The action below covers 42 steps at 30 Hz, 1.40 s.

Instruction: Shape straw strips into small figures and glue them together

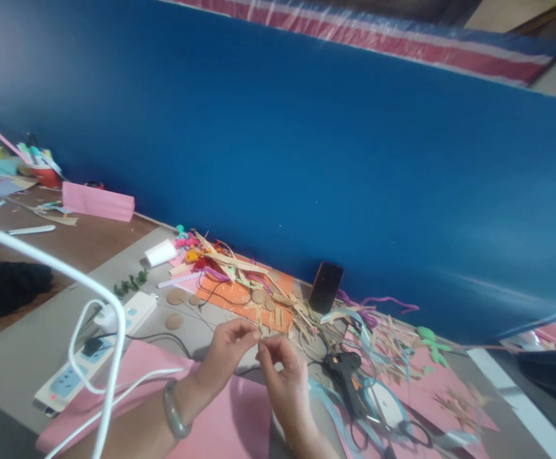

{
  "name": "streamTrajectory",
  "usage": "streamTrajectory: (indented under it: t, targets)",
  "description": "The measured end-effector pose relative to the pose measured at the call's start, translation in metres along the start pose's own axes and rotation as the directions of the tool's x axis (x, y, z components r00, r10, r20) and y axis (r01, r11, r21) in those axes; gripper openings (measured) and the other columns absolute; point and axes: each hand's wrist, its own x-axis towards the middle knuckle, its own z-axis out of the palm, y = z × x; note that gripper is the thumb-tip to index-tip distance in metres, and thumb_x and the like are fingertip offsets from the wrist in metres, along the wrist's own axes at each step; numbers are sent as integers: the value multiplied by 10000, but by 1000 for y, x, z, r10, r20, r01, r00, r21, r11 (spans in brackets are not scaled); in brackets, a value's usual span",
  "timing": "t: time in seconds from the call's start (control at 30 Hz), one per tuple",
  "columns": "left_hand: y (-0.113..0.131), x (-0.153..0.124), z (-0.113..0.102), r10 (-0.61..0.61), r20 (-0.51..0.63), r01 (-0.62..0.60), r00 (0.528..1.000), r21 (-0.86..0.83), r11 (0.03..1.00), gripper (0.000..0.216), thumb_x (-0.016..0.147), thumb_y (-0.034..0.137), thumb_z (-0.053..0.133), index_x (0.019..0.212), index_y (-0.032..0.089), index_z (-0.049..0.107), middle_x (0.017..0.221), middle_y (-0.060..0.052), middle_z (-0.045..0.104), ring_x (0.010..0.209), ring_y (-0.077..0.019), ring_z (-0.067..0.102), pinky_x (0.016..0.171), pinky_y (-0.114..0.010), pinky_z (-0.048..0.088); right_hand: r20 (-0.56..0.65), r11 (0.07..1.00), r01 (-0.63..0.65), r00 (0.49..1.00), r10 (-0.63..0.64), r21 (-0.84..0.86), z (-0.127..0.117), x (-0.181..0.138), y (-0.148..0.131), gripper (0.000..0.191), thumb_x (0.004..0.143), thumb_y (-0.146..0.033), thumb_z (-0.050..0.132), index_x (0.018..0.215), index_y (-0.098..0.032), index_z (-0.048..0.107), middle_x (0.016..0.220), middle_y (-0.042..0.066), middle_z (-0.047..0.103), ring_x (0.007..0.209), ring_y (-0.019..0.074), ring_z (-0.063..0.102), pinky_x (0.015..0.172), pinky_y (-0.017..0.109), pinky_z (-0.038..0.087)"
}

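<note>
My left hand, with a pale green bangle on its wrist, is closed in a pinch. My right hand pinches too, its fingertips almost meeting those of the left. Whatever lies between the fingers is too small to make out; straw-coloured scraps show just behind them. Both hands hover above pink paper. Behind them lies an orange sheet with tan strips on it. Right of my right hand rests a black glue gun, beside a roll of light blue ribbon.
A white power strip with plugs and a white cable runs along the left. A phone leans on the blue partition. Scissors lie front right. A paper cup lies tipped at the back left.
</note>
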Motion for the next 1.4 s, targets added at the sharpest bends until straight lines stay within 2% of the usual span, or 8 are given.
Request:
streamTrajectory:
  t: [0.37,0.67,1.07,1.27,1.4]
  targets:
    - [-4,-1,-3,180,21,-181,983,162,970,92,754,227,642,693,161,662,707,-28,640,712,-171,583,702,-266,461,3,988,48,999,-48,-144,1,-5,5,214,891,-291,512,710,-202,582,581,-15,572,567,145,527,579,240,407]
    - [-7,-2,-3,228,15,-226,974,220,949,98,757,235,650,693,167,676,728,-38,668,742,-185,610,718,-277,477,13,948,149,988,-151,-280,0,-7,7,228,894,-280,501,683,-210,553,570,-12,542,587,160,494,617,264,381]
    - [-8,-2,-4,242,46,-246,969,195,950,77,766,194,636,700,157,650,719,-20,635,715,-158,578,712,-264,456,-2,992,32,999,-32,-125,2,-6,5,210,886,-292,522,705,-197,569,582,-15,570,576,143,528,581,239,398]
    - [-4,-2,-4,171,88,-181,981,117,977,102,783,211,632,695,162,612,709,2,592,708,-143,558,697,-244,440,-30,999,-23,999,24,39,4,-5,-4,177,858,-287,571,715,-187,598,604,-3,640,544,133,557,565,228,424]
    - [-2,-1,-5,145,96,-154,985,97,983,83,786,220,631,730,160,614,709,3,588,712,-143,553,697,-241,440,-24,999,-26,999,27,47,2,-5,-2,137,841,-279,596,758,-186,654,663,18,690,550,139,583,573,237,440]
